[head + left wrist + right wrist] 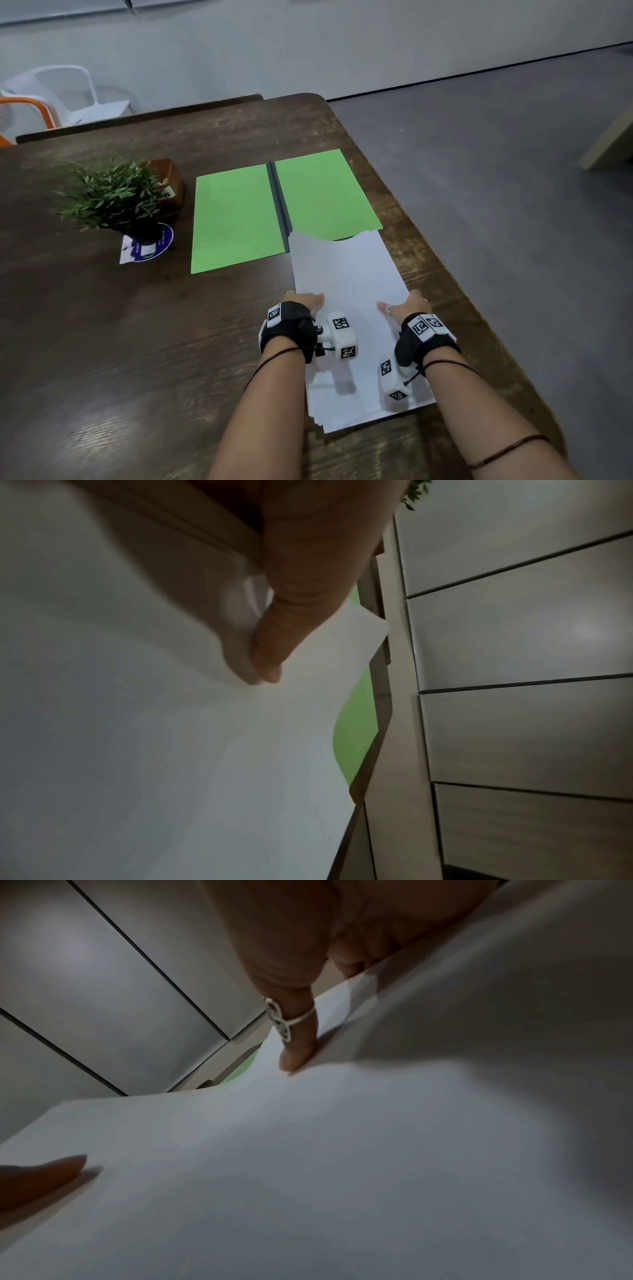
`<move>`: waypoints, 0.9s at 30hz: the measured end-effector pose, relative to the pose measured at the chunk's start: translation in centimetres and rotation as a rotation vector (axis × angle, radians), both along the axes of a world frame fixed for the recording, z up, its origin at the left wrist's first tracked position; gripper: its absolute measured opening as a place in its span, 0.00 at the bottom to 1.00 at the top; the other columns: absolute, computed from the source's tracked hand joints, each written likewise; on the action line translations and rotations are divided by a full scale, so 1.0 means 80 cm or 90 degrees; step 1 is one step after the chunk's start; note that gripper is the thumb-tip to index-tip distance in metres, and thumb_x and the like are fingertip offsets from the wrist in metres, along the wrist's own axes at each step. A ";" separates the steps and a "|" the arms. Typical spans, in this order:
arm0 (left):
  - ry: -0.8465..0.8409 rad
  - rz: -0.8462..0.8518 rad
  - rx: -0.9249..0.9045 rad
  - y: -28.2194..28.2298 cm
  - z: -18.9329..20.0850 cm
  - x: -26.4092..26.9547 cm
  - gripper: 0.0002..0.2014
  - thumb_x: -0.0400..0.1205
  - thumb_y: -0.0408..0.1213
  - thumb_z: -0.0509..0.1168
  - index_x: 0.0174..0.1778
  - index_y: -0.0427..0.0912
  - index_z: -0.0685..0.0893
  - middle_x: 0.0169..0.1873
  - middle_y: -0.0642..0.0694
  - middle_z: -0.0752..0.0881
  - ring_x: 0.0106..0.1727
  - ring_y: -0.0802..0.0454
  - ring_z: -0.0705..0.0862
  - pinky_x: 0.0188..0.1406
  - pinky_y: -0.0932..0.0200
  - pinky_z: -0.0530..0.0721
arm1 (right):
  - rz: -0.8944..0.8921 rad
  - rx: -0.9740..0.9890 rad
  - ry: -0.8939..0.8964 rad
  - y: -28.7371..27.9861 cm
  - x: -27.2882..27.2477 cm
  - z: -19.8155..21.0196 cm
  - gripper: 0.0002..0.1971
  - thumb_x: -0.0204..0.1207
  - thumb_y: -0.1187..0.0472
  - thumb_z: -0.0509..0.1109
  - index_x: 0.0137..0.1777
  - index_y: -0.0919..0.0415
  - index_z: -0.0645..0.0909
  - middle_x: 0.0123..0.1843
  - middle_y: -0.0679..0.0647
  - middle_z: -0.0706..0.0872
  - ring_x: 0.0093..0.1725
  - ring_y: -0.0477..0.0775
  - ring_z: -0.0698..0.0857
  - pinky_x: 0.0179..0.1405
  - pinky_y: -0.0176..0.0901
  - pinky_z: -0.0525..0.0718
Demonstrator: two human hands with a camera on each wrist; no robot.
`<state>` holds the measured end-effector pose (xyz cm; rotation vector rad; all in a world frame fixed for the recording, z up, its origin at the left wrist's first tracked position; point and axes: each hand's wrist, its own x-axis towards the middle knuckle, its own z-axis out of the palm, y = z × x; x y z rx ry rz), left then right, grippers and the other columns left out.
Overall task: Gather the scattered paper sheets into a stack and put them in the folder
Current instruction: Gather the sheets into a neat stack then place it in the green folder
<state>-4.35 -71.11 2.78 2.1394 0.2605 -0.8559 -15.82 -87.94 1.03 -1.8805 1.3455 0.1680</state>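
Both hands (pixel 310 301) apparently pinching paper stack (pixel 346 274).

Bare surface (pixel 102 342) lies open at lower left of the frame; the open folder (pixel 236 216) lies flat at centre. A potted plant (pixel 109 195) and brown box (pixel 169 183) crowd the folder's left side; the surface's edge runs close along its right.

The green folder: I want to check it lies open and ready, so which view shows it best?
The head view: the green folder lies open flat on the table, both halves and the dark spine visible, the paper stack's far edge overlapping its right half. The left wrist view shows only a green sliver past the paper; the right wrist view shows a smaller one.
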 end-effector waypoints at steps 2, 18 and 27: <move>-0.002 0.022 -0.045 -0.003 0.004 0.000 0.28 0.79 0.42 0.70 0.71 0.32 0.73 0.68 0.37 0.78 0.69 0.43 0.78 0.63 0.56 0.76 | -0.008 0.013 -0.036 -0.002 -0.002 -0.001 0.34 0.68 0.52 0.79 0.67 0.68 0.69 0.66 0.64 0.80 0.65 0.65 0.80 0.59 0.54 0.80; -0.343 0.125 -0.487 0.084 0.089 -0.007 0.12 0.74 0.21 0.70 0.44 0.42 0.82 0.35 0.52 0.88 0.32 0.65 0.86 0.39 0.61 0.84 | -0.094 0.105 -0.588 0.040 0.023 0.084 0.27 0.61 0.70 0.82 0.60 0.68 0.79 0.54 0.58 0.87 0.54 0.58 0.86 0.55 0.47 0.82; -0.428 0.110 -0.517 0.133 0.086 -0.024 0.15 0.75 0.16 0.67 0.42 0.43 0.81 0.29 0.58 0.89 0.33 0.67 0.85 0.34 0.71 0.82 | -0.007 0.134 -0.650 0.071 0.022 0.084 0.40 0.58 0.72 0.82 0.64 0.52 0.64 0.66 0.59 0.75 0.62 0.56 0.78 0.56 0.47 0.80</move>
